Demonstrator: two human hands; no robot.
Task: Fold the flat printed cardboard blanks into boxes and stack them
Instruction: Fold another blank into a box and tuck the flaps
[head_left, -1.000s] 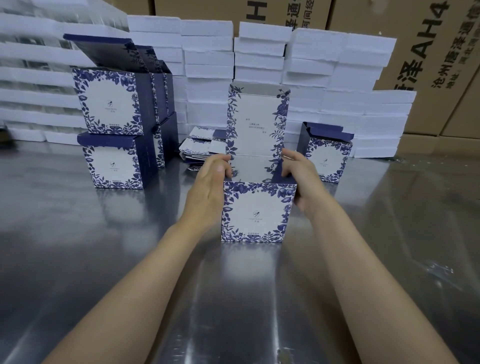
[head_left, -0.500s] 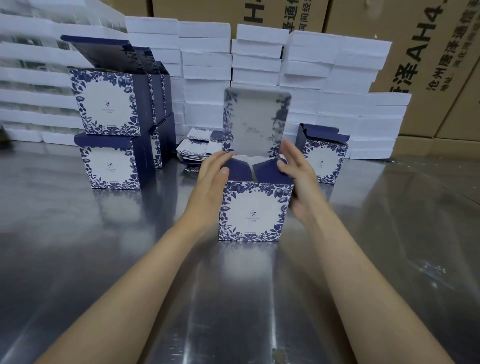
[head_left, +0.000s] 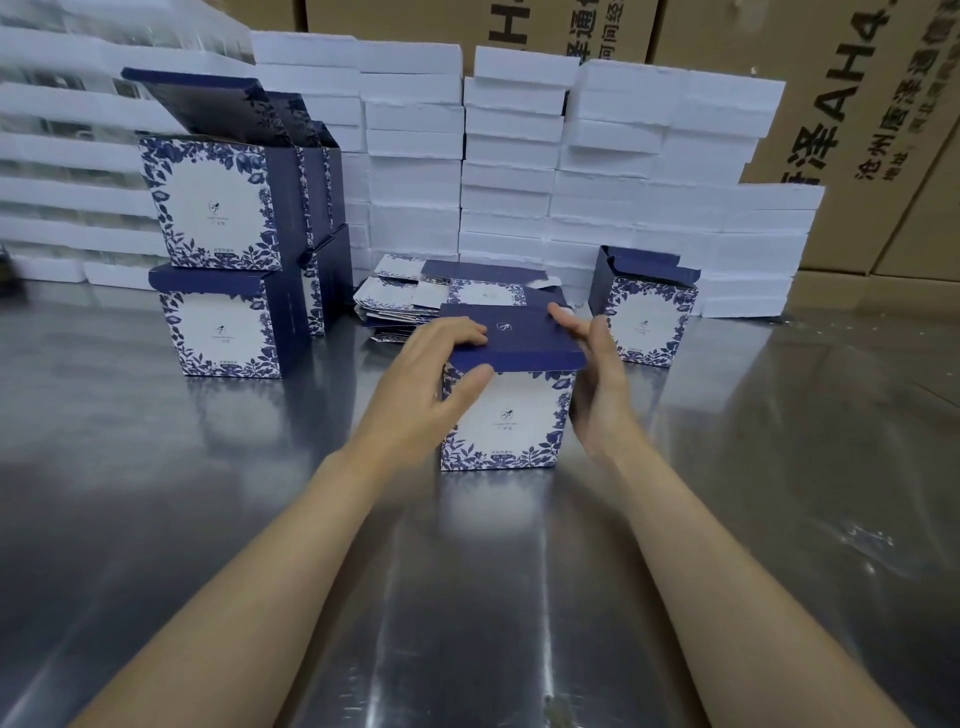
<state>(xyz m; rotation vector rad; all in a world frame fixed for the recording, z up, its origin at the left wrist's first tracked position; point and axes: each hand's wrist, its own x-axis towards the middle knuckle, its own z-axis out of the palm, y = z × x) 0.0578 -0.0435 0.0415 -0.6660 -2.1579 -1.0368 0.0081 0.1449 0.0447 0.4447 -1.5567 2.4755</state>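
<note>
Cool, even light seems to fall from above, bright and without hard shadows. The steel table (head_left: 171, 545) throws back broad pale streaks of glare (strongest down the middle, between the forearms). The left hand (head_left: 431, 384) and right hand (head_left: 597, 384) are softened by motion blur. Wide-angle distortion bends the foam stacks (head_left: 519, 171), and detail smears at upper left.

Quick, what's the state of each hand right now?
Left hand: open, fingers pressing on the lid.
Right hand: open, flat against the side of the box.
</note>
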